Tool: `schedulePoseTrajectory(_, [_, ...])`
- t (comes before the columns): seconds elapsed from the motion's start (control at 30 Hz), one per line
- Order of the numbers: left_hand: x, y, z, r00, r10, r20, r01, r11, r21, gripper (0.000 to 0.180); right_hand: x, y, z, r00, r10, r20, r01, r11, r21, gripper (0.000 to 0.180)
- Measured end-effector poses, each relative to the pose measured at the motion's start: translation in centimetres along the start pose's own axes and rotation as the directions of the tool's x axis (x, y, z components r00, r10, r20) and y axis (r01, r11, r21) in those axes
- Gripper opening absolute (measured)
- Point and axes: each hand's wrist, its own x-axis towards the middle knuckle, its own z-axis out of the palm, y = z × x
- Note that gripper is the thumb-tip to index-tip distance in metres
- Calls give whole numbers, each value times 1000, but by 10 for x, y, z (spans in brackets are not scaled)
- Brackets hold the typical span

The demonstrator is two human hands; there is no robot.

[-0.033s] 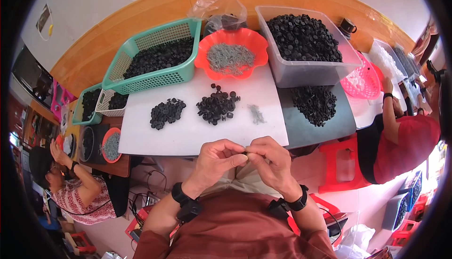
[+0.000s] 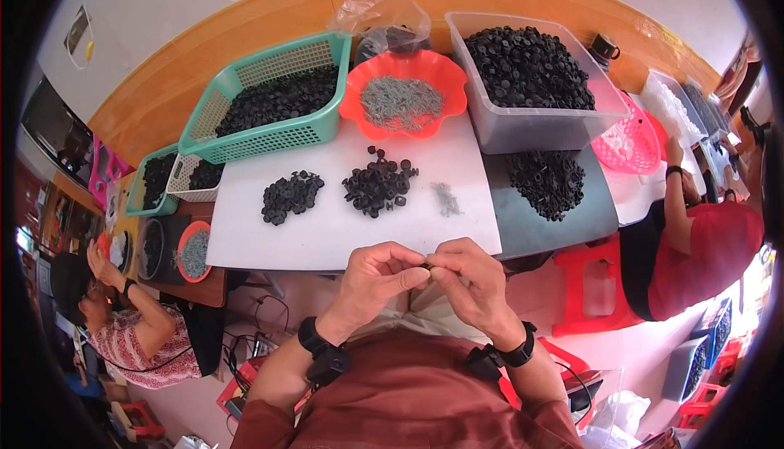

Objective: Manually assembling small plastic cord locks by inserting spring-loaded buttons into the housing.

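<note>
The surface (image 2: 327, 236) is the biggest thing here, with a white top and a dark board (image 2: 594, 204) at its right side. A big clear tub (image 2: 539, 126) is on the far right side, full of black bits (image 2: 531, 69). A green basket (image 2: 269, 148) with lots of little holes is on the far left side, and it has black bits in it too. Between them is a red bowl (image 2: 453, 93) with a wavy rim, and thin gray bits (image 2: 400, 102) lie inside.

The left hand (image 2: 384, 277) and the right hand (image 2: 469, 277) meet at the near edge of the surface, over the person's lap. Each grip is closed, with thumb and finger pinching the same small dark piece (image 2: 427, 267).

Four heaps are on top. The right heap (image 2: 547, 185) is black and is on the dark board, just near of the tub. The middle heap (image 2: 378, 185) is black, near of the bowl. The left heap (image 2: 291, 197) is black and smaller. The gray heap (image 2: 446, 200) is the littlest, just right of the middle one.

The small dark piece is between the fingertips of both hands. Fingers hide most of it, so its shape is hard to see.
</note>
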Motion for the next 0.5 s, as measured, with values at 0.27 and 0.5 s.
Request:
schedulePoseTrajectory(0.27, [-1,1,-7,997,5,-73,-10,997,-73,18,24,5,-6,994,-38,103,45,997,-70,21])
schedulePoseTrajectory(0.5, [-7,2,-10,984,70,-163,-78,996,-39,18,58,26,12,992,7,124,65,823,-565,23])
